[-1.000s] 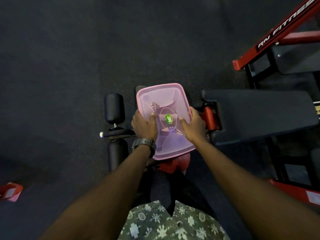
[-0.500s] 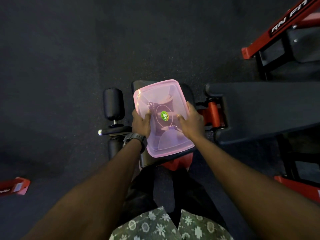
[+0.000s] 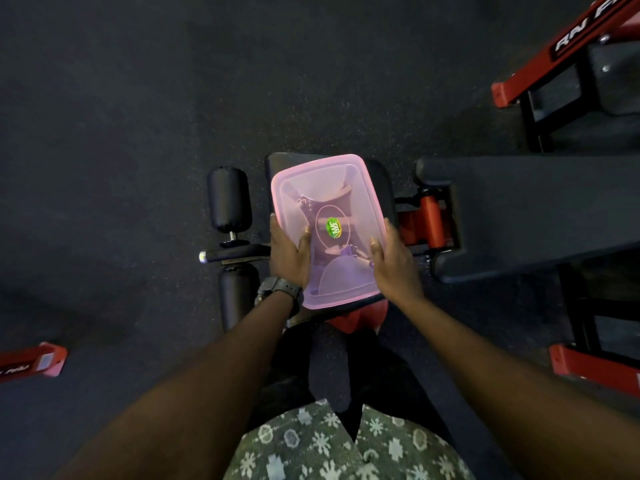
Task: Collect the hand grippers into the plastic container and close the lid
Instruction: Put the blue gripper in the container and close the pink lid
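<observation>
Pink translucent container [image 3: 346, 188] sits on a black padded seat [image 3: 384, 181] of a gym machine, lid [image 3: 332, 285] on top and covering the whole opening; whether it is fully snapped down cannot be told. Hand grippers [image 3: 349, 252] visible inside through the lid: purple handles, a metal spring near the right edge, a second one toward the far end. Left hand [image 3: 289, 252] grips the container's left edge, thumb laid over the lid, fingers curled down the side. Right hand [image 3: 394, 263] holds the right edge likewise, thumb on the lid. Wristwatch [image 3: 278, 289] on left wrist. Surroundings: two black foam rollers [image 3: 228, 199] on a steel bar to the left of the seat; long black bench pad [image 3: 530, 216] to the right w/ red frame [image 3: 429, 220] between it and the seat; dark rubber floor [image 3: 121, 116]; red frame end [image 3: 34, 362] at lower left. Nothing lies across the lid except the thumbs. Writing: green oval sticker [image 3: 333, 227] at lid centre, text too small to read; white letters "RN F…" on the red beam [image 3: 588, 32] at upper right, cut off by the frame edge.
</observation>
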A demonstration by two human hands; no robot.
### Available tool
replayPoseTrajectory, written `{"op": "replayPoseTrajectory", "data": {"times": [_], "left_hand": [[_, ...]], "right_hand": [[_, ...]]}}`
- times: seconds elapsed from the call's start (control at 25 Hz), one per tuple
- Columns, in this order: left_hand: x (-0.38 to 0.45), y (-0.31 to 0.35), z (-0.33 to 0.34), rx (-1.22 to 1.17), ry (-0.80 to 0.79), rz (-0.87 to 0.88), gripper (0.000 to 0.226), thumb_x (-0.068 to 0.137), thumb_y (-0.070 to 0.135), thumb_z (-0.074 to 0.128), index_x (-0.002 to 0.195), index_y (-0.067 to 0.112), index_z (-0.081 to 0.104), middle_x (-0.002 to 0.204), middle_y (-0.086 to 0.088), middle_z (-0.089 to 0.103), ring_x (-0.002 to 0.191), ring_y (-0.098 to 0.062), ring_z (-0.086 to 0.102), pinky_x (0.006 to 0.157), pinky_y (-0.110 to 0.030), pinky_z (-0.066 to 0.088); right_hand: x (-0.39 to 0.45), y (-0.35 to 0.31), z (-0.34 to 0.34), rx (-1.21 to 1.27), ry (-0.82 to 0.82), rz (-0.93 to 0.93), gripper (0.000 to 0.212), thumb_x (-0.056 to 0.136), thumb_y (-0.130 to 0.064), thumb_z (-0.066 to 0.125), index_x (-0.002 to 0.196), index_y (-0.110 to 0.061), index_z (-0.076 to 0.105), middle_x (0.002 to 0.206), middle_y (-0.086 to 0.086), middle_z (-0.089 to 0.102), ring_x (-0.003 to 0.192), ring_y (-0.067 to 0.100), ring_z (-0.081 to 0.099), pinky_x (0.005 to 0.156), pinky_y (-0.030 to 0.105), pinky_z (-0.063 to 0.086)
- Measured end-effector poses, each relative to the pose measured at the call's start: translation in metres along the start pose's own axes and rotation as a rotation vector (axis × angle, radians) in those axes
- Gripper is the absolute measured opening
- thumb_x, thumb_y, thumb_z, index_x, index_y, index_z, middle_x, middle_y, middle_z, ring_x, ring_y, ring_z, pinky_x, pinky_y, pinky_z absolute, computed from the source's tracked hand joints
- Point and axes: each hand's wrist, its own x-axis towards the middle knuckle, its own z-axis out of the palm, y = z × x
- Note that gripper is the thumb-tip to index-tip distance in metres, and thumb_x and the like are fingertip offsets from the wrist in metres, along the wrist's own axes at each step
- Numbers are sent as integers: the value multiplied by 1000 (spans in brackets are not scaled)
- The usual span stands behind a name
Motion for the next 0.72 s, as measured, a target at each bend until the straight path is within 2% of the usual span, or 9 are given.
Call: {"op": "replayPoseTrajectory", "data": {"times": [0.12, 0.24, 0.32, 0.4, 0.48, 0.56, 0.6, 0.72], "left_hand": [[-13, -18, 7, 23, -4, 41, 83, 94, 47, 54, 155, 9, 13, 158, -19, 34, 137, -37, 45, 107, -43, 42], [-11, -28, 9, 72, -29, 97, 85, 96, 43, 54, 156, 5, 7, 162, -19, 25, 142, -35, 39, 110, -37, 37], [-10, -24, 6, 87, -52, 86, 86, 96, 42, 53, 155, 2, 5, 162, -21, 21, 144, -35, 35, 111, -31, 32], [-8, -18, 0, 135, -58, 140, 93, 92, 55, 47, 154, -3, 7, 162, -25, 19, 148, -38, 27, 117, -31, 22], [9, -9, -5, 341, 5, 301, 101, 86, 66, 36, 154, -3, 8, 163, -25, 13, 152, -39, 15, 123, -39, 13], [32, 11, -6, 566, 15, 495, 94, 89, 64, 33, 156, 3, 8, 166, -19, 8, 154, -38, 7, 124, -48, 8], [41, 23, -4, 671, -30, 568, 86, 93, 60, 32, 157, 8, 7, 167, -16, 6, 154, -37, 4, 123, -51, 5], [58, 39, 4, 864, -196, 642, 71, 98, 50, 23, 158, 19, 1, 168, -9, -6, 154, -33, -8, 123, -55, -5]], "right_hand": [[-18, 11, 7, -9, 4, -6, 59, 106, -37, 34, 159, -23, 13, 160, 12, 34, 139, 34, 44, 105, 45, 40], [-14, 17, 8, -126, 3, -49, 62, 105, -40, 33, 159, -26, 7, 155, 13, 41, 127, 35, 53, 93, 44, 46], [-13, 17, 6, -148, -35, -22, 64, 104, -44, 33, 159, -27, 5, 155, 14, 41, 127, 37, 53, 94, 45, 46], [-13, 15, 2, -198, -25, -38, 71, 101, -52, 31, 160, -22, 5, 161, 13, 32, 138, 34, 43, 104, 46, 41], [-1, 2, 0, -289, 93, -172, 81, 97, -61, 26, 160, -13, 8, 165, 13, 21, 149, 30, 28, 116, 45, 30], [29, -20, 1, -382, 139, -374, 80, 98, -57, 24, 159, -7, 12, 167, 14, 15, 153, 30, 18, 121, 43, 19], [44, -32, 2, -444, 115, -448, 77, 99, -53, 26, 158, -7, 11, 167, 14, 12, 154, 31, 13, 123, 44, 14], [72, -45, 7, -621, -9, -493, 72, 103, -48, 26, 159, -9, 1, 169, 11, -2, 156, 26, -2, 125, 50, 6]]}}
